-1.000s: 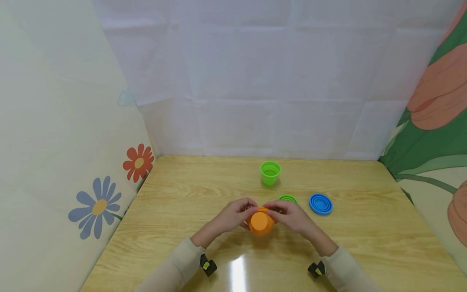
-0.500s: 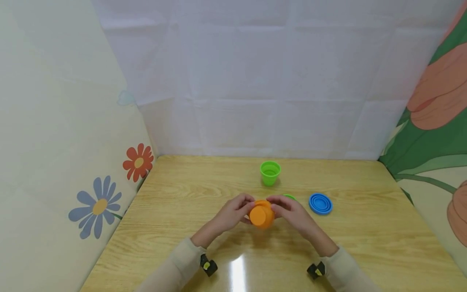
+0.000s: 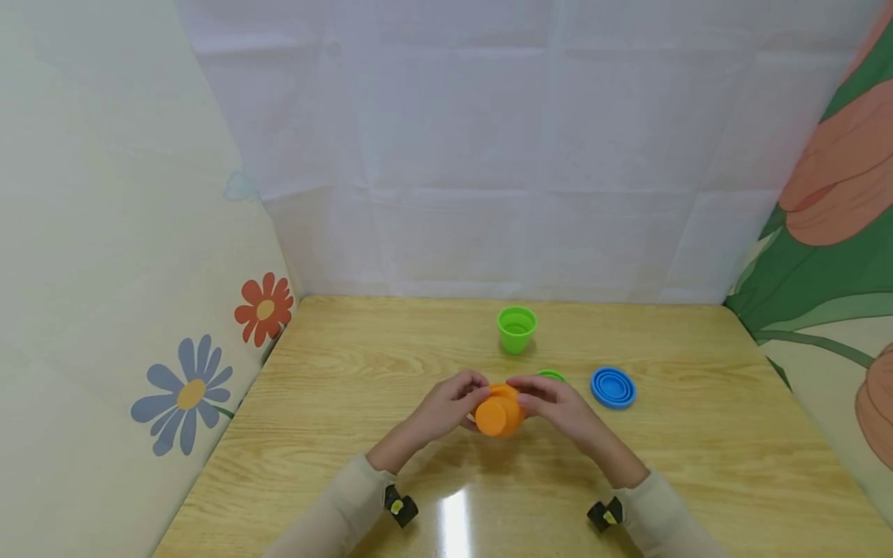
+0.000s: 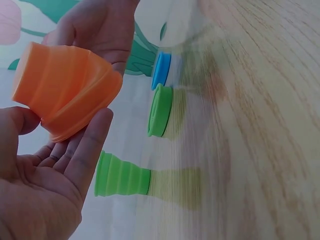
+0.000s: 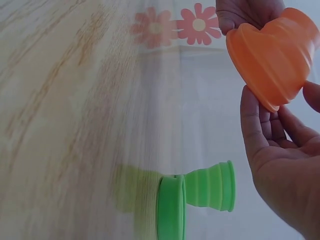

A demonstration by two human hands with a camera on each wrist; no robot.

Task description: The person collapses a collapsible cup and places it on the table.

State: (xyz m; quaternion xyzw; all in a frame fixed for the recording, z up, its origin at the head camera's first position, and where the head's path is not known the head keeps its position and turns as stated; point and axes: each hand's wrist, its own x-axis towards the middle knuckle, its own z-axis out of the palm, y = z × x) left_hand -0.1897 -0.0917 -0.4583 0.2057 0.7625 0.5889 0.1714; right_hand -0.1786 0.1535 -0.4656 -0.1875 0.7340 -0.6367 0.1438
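Note:
Between both hands, raised above the table, is an orange collapsible cup (image 3: pixel 499 415), its base turned toward the head camera. My left hand (image 3: pixel 443 406) grips its left side, the thumb near the base and the fingers along the rim. On the other side my right hand (image 3: pixel 558 404) holds it the same way. In the left wrist view the orange cup (image 4: pixel 70 87) is partly unfolded, its wall bent unevenly with one side folded toward the rim. The right wrist view shows the cup's rim (image 5: pixel 250 67) slanting, with right fingertips under its edge.
A green collapsible cup (image 3: pixel 516 332) stands unfolded at the back of the wooden table (image 3: pixel 363 341). Behind my right hand lies a flattened green cup (image 3: pixel 551 375), partly hidden. A flattened blue cup (image 3: pixel 613 387) lies to its right. A white cloth (image 3: pixel 453 155) hangs behind.
The orange cup has risen slightly and tipped, its base shifting a little left. Both hands shifted slightly while keeping their grip. The green and blue cups have stayed put.

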